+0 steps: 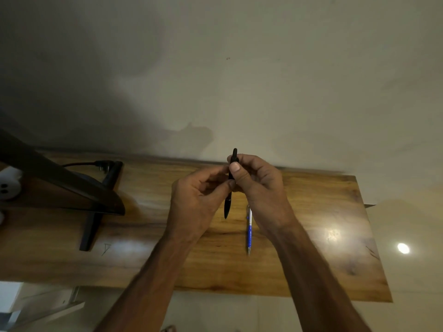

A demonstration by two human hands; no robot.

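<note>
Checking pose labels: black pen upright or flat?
Roughly upright: left hand and right hand pinch the black pen mid-barrel above the table, one end up, tip down.

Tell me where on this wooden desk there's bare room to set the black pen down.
Widest bare patch: right of the blue pen, out to the desk edge. Another lies between the monitor stand and the left hand. The far left is crowded by stand and cable.

Pens x2: blk pen [227,207], blue pen [249,233]. Hands x2: left hand [194,202], right hand [262,190]. Monitor [60,185] x1, table [323,212] x1.
</note>
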